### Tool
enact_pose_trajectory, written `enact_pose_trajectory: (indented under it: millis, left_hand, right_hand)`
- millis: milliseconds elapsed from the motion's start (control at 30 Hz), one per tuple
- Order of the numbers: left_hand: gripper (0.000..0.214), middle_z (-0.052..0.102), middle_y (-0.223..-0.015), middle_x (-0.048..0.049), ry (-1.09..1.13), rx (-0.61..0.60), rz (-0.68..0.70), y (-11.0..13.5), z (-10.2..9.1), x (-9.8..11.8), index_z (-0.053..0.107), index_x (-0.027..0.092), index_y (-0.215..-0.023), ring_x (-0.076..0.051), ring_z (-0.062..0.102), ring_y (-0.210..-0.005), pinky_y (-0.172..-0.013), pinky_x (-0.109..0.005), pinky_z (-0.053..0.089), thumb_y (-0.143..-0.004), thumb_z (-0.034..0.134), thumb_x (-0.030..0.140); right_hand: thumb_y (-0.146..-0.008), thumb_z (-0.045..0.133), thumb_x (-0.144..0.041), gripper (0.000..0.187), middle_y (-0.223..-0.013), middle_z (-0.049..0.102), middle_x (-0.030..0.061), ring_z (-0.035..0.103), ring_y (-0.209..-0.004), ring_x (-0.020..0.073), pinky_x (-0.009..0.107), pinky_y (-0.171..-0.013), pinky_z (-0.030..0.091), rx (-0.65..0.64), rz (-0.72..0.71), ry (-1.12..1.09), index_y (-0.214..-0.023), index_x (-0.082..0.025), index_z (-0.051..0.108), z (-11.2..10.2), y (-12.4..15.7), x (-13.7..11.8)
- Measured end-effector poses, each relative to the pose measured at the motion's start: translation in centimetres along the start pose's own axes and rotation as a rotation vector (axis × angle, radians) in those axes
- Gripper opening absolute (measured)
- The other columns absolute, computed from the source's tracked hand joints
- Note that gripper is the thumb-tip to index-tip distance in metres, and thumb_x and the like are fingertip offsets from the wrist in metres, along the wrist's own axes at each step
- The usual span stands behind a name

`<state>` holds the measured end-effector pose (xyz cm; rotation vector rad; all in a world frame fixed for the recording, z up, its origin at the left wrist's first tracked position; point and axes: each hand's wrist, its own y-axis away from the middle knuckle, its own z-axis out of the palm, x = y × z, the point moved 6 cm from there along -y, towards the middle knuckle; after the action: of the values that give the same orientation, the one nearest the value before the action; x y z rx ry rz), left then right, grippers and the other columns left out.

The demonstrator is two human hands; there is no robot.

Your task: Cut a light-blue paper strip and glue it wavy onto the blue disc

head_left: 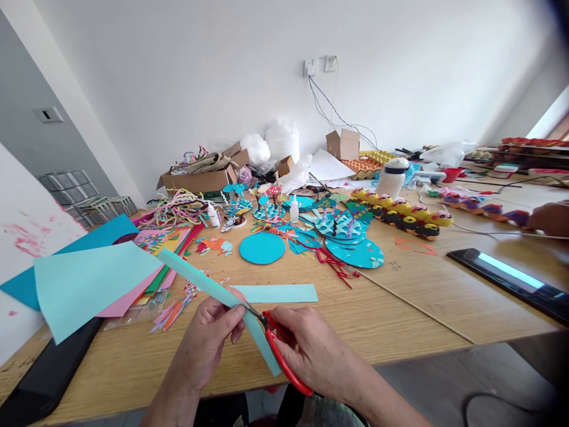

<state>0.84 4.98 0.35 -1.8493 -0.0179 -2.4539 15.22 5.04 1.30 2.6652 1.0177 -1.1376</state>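
paper strips (201, 282): 2 | left fingers (232, 318): pinching one | right fingers (285, 315): gripping scissors (284, 365), 1

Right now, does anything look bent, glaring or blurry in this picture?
Head view: the white wall's left corner slants steeply, likely lens distortion; head view: a pale, glare-like patch lies on the dark device at right; head view: the top right corner is dark and blurred, while the red scissors look fairly sharp.
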Motion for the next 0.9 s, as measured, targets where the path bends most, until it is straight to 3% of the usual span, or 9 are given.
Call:
enact_pose_trajectory:
  millis: [367, 900]
  left_hand:
    - [0.008, 0.054, -0.067, 0.0026, 0.011, -0.023, 0.055, 0.15, -0.04, 0.26, 0.067, 0.019, -0.067, -0.006, 0.043, -0.050, -0.038, -0.014, 0.033, -0.066, 0.071, 0.026]
    - [0.010, 0.054, -0.063, 0.0033, 0.069, 0.003, -0.039, 0.20, -0.46, -0.47, 0.066, 0.020, -0.068, -0.006, 0.046, -0.051, -0.041, -0.015, 0.034, -0.063, 0.073, 0.025]
  right_hand:
    - [-0.079, 0.046, -0.026, 0.015, -0.058, 0.049, -0.0029, 0.037, -0.052, 0.0088, 0.022, -0.050, 0.021, 0.024, 0.027, 0.086, -0.067, -0.020, 0.041, -0.32, -0.01, -0.81]
    - [-0.079, 0.046, -0.027, 0.018, -0.054, 0.048, -0.0010, 0.034, -0.049, 0.0101, 0.023, -0.048, 0.019, 0.042, 0.017, 0.196, -0.063, -0.018, 0.047, 0.14, -0.20, -0.37]
